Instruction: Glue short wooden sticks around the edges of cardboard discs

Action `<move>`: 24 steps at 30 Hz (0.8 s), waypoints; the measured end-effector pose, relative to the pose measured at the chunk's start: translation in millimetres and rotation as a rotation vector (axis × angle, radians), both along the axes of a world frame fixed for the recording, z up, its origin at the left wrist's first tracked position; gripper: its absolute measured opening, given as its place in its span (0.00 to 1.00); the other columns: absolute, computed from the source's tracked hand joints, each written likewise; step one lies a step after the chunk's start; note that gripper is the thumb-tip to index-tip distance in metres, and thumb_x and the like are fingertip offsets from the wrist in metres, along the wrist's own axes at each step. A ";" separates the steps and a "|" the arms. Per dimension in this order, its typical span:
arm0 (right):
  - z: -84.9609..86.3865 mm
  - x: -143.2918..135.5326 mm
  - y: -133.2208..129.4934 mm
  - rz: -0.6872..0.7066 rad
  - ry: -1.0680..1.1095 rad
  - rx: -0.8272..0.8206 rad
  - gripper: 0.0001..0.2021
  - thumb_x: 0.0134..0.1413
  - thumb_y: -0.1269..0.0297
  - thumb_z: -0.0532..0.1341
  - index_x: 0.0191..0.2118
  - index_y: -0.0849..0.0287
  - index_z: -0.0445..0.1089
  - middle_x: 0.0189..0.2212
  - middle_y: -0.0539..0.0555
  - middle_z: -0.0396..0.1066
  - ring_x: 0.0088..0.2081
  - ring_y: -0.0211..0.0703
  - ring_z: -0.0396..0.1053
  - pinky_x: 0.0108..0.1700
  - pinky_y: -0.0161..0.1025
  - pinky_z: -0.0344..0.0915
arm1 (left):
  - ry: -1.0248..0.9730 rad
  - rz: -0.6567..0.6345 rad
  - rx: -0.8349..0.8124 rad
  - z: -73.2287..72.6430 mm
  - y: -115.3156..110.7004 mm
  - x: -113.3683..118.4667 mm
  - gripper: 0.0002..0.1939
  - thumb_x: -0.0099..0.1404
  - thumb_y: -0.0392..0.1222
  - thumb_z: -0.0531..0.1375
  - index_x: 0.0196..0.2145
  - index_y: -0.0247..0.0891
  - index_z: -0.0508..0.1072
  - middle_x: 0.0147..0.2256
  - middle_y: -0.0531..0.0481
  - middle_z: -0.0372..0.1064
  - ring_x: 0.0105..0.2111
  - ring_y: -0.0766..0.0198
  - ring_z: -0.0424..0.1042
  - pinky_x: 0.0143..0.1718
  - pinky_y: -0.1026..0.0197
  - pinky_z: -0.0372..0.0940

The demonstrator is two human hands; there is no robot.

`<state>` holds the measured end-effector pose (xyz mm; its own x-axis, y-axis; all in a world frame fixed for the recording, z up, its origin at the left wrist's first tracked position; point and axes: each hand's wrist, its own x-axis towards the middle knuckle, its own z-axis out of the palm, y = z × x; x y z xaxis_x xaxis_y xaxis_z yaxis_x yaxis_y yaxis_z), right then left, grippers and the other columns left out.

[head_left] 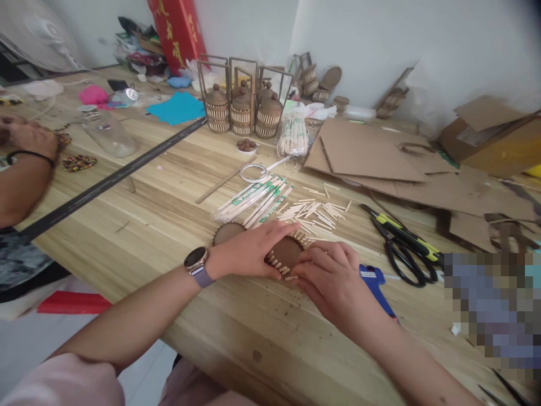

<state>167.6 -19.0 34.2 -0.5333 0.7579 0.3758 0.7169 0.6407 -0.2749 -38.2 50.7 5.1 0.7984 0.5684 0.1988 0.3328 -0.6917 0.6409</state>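
A round brown cardboard tray (286, 252) with short pale sticks standing around its edge lies at the table's front. Thumb and fingers of my left hand (249, 248), below a wristwatch (196, 259), are closed around its left side. My right hand (332, 276) pinches a short wooden stick (291, 277) at the tray's near right edge. Partly behind my left hand is a second round piece (228, 232) with a dark ridged rim. Loose cut sticks (310, 211) are scattered just beyond, next to paper-wrapped chopsticks (256, 197).
Finished miniature tiered baskets (243, 110) stand at the back, near a small bowl of brown beads (246, 146). Cardboard sheets (372, 149), black scissors (406, 259), a yellow-black cutter (406, 234) and a blue glue gun (378, 290) lie rightward. Another person's hand (34, 138) is at left.
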 end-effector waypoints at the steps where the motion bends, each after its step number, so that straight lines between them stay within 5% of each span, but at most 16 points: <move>1: -2.8 -0.8 0.9 -0.007 -0.006 0.016 0.07 0.60 0.68 0.59 0.32 0.53 0.73 0.34 0.52 0.76 0.44 0.48 0.65 0.46 0.47 0.53 | -0.002 0.001 0.002 -0.1 -0.1 0.1 0.52 0.53 0.44 0.71 0.66 0.44 0.43 0.62 0.40 0.53 0.62 0.50 0.54 0.61 0.49 0.55; 24: -23.0 -6.6 -8.3 -0.090 -0.173 0.299 0.08 0.58 0.73 0.57 0.36 0.58 0.73 0.36 0.55 0.75 0.47 0.51 0.64 0.53 0.50 0.50 | 0.011 0.014 0.030 -3.7 -0.5 1.6 0.53 0.54 0.40 0.69 0.66 0.46 0.39 0.64 0.40 0.50 0.63 0.47 0.53 0.60 0.45 0.55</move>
